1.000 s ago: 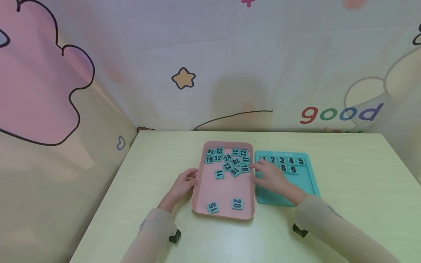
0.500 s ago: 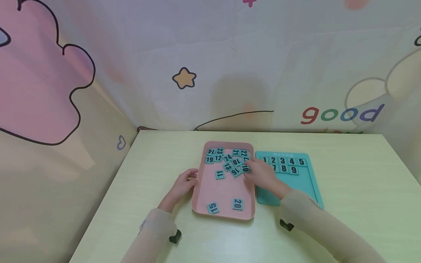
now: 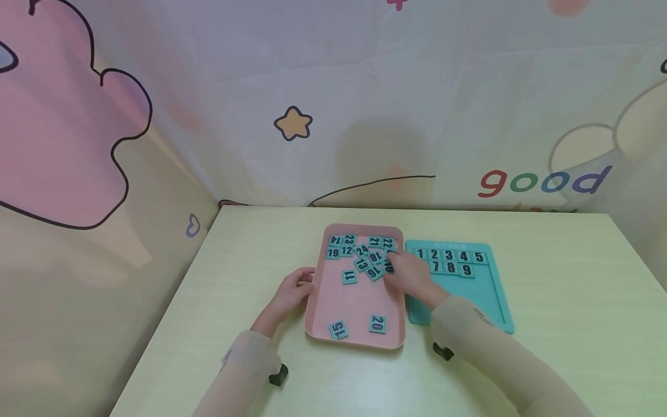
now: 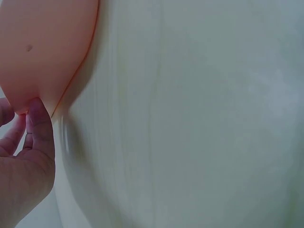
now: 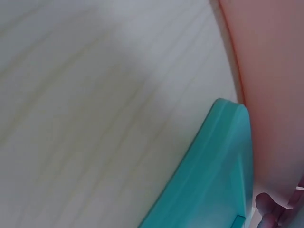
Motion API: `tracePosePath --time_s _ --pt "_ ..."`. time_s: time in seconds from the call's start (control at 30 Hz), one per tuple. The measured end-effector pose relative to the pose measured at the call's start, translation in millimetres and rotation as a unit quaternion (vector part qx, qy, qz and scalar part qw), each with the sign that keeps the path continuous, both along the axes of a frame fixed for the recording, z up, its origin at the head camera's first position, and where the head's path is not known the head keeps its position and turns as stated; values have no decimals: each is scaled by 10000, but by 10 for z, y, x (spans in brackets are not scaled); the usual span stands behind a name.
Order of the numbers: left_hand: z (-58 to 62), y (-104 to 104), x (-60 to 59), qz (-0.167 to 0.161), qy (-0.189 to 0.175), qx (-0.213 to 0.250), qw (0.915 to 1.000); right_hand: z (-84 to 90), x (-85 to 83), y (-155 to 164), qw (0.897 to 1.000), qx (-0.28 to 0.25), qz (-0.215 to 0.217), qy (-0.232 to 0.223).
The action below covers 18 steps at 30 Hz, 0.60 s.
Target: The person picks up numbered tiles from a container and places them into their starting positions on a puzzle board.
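Observation:
A pink tray (image 3: 359,301) lies on the pale table and holds several teal number tiles. Most are heaped at its far end (image 3: 362,255); tile 11 (image 3: 350,276), tile 15 (image 3: 337,329) and tile 20 (image 3: 377,324) lie apart. My left hand (image 3: 293,289) grips the tray's left rim, with the thumb (image 4: 40,126) against the tray's edge (image 4: 42,42). My right hand (image 3: 409,275) reaches over the right rim, its fingers covering part of tile 10 (image 3: 388,268). Whether they pinch it is hidden. To the right lies a teal board (image 3: 469,298) with tiles 1 to 5 (image 3: 449,255) and 7, 8, 9 (image 3: 451,268).
The table (image 3: 563,289) ends at a printed cloth backdrop (image 3: 365,116) behind and on the left. In the right wrist view the board's corner (image 5: 213,180) lies against the tray (image 5: 270,71), with bare table (image 5: 95,95) beside them.
My right hand has moved left from the teal board across the tray's right rim onto tile 10. The left hand has stayed on the tray's rim.

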<state>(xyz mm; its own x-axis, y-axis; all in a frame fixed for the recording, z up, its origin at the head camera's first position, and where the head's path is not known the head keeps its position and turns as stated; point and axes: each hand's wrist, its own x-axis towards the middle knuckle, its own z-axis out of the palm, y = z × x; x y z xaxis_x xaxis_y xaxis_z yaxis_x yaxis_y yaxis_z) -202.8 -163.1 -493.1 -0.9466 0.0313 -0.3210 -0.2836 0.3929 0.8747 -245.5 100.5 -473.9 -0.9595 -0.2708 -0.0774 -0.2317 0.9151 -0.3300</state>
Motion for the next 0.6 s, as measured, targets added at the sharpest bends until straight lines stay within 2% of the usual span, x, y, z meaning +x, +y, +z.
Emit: tracePosePath --time_s 0.3,0.6 --pt "12 3 0 5 -23 -5 10000 -4 -38 -21 9989 -255 -227 -318" --pt "13 2 10 -43 21 -24 10000 -80 -62 35 9949 -879 -72 -492"
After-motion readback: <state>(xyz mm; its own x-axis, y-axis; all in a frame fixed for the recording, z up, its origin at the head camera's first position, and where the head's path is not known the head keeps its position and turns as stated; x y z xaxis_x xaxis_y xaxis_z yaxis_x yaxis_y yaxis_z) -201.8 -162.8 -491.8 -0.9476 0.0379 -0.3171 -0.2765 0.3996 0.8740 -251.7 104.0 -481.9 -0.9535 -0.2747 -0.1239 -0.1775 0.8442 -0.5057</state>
